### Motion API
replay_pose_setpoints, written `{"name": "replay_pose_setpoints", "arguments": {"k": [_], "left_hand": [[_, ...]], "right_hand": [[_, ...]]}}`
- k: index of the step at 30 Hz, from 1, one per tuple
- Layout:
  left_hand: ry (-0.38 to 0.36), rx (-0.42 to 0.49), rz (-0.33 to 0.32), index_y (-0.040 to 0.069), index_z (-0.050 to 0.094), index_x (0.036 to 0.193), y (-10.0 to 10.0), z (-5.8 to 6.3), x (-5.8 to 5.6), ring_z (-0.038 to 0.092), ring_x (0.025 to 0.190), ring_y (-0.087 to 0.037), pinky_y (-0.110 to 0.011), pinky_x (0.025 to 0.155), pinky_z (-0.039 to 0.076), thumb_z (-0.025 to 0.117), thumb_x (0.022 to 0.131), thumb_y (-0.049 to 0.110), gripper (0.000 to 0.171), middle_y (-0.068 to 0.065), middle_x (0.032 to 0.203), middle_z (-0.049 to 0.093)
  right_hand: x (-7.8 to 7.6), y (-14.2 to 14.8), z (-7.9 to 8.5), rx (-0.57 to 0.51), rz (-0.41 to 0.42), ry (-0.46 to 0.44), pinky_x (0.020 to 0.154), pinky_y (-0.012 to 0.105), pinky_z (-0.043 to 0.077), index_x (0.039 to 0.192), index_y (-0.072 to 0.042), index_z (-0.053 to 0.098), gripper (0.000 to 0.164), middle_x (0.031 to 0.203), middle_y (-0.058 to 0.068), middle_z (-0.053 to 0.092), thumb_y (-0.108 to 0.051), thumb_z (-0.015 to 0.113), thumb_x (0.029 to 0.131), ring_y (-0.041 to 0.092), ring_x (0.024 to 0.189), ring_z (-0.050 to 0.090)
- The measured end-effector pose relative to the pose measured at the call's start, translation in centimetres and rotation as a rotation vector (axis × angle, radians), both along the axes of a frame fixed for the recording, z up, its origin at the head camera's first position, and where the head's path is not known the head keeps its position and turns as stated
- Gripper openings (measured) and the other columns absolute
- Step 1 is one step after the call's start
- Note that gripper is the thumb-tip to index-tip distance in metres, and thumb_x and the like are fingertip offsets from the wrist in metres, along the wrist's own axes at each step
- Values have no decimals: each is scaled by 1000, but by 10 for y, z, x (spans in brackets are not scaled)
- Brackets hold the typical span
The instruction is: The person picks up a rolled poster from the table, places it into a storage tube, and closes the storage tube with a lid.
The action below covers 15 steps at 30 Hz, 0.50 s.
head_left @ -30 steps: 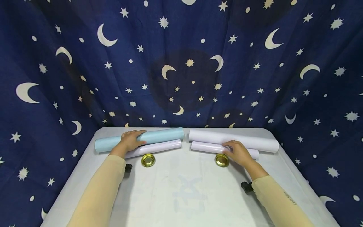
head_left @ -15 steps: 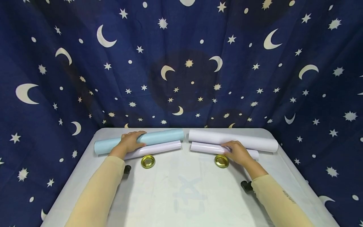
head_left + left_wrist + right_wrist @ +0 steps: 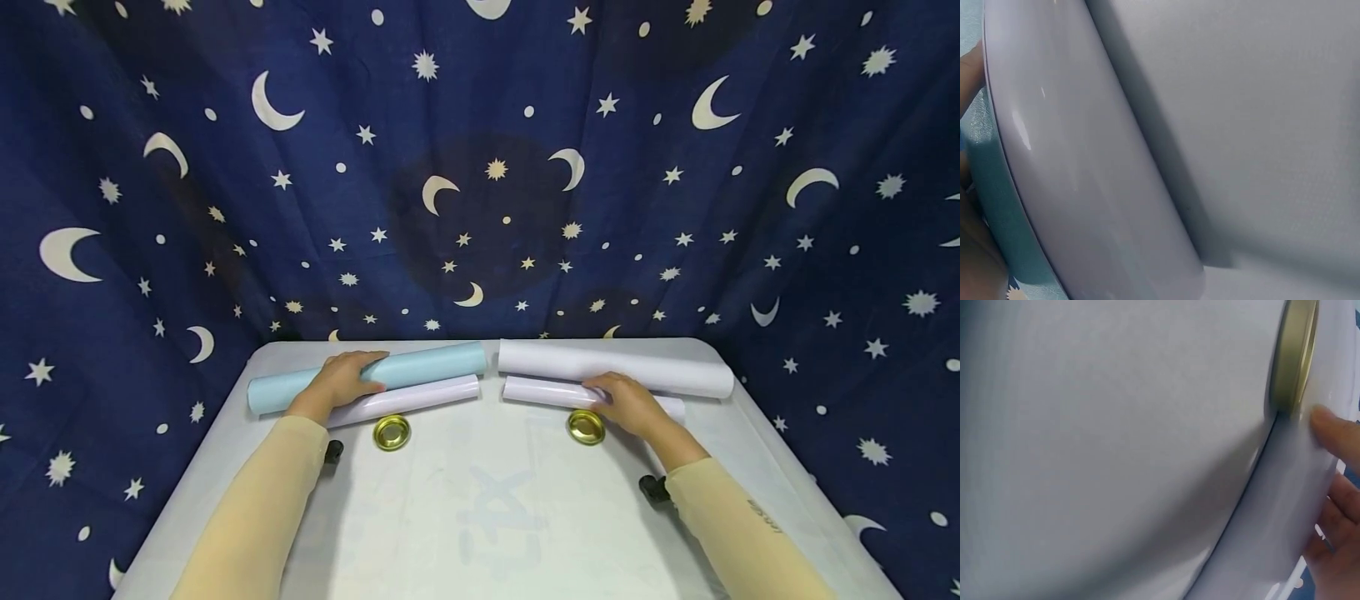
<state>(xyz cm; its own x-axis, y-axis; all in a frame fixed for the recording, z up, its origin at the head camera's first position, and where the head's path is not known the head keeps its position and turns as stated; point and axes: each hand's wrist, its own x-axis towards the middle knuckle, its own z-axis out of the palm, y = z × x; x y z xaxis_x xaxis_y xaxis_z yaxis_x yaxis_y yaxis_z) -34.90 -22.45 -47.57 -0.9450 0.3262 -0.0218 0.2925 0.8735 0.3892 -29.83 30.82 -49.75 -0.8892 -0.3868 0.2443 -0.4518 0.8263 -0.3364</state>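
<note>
At the back left of the table, my left hand (image 3: 341, 383) grips a long light blue roll (image 3: 431, 365), thumb on its near side and fingers over the top. A shorter glossy white roll (image 3: 427, 394) lies just in front of it, partly covered by that hand. On the right, my right hand (image 3: 630, 402) holds another short glossy white roll (image 3: 543, 390); in the right wrist view the thumb (image 3: 1329, 428) presses its near side and the fingers reach behind. Beyond it lies a longer white roll (image 3: 615, 365). Small gold dishes stand before the short rolls, left (image 3: 392, 432) and right (image 3: 586, 427).
A white-covered table (image 3: 480, 517) lies beneath everything, its rounded far edge close to a dark blue curtain (image 3: 480, 167) with moons and stars. Black wrist-worn devices show beside the left (image 3: 333, 452) and right (image 3: 654, 489) sleeves.
The head view has shifted very slightly. Both hands keep their hold on the same rolls, with no clear movement of the rolls or the gold dishes.
</note>
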Motion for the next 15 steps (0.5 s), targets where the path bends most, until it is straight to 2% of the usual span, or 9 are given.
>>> {"name": "replay_pose_setpoints", "arguments": {"k": [7, 15], "left_hand": [[20, 15, -7, 23, 47, 151, 0, 0, 2, 42, 139, -38, -57, 113, 31, 78, 87, 38, 73, -11, 151, 49], [161, -3, -26, 24, 54, 147, -2, 1, 4, 53, 129, -37, -56, 109, 38, 83, 83, 39, 72, -11, 141, 59]], "right_hand": [[5, 2, 6, 15, 11, -18, 98, 54, 47, 126, -10, 69, 43, 120, 13, 67, -11, 81, 84, 36, 113, 62], [11, 2, 17, 8, -4, -2, 93, 54, 50, 127, -10, 68, 46, 118, 12, 65, -15, 82, 84, 34, 106, 64]]}}
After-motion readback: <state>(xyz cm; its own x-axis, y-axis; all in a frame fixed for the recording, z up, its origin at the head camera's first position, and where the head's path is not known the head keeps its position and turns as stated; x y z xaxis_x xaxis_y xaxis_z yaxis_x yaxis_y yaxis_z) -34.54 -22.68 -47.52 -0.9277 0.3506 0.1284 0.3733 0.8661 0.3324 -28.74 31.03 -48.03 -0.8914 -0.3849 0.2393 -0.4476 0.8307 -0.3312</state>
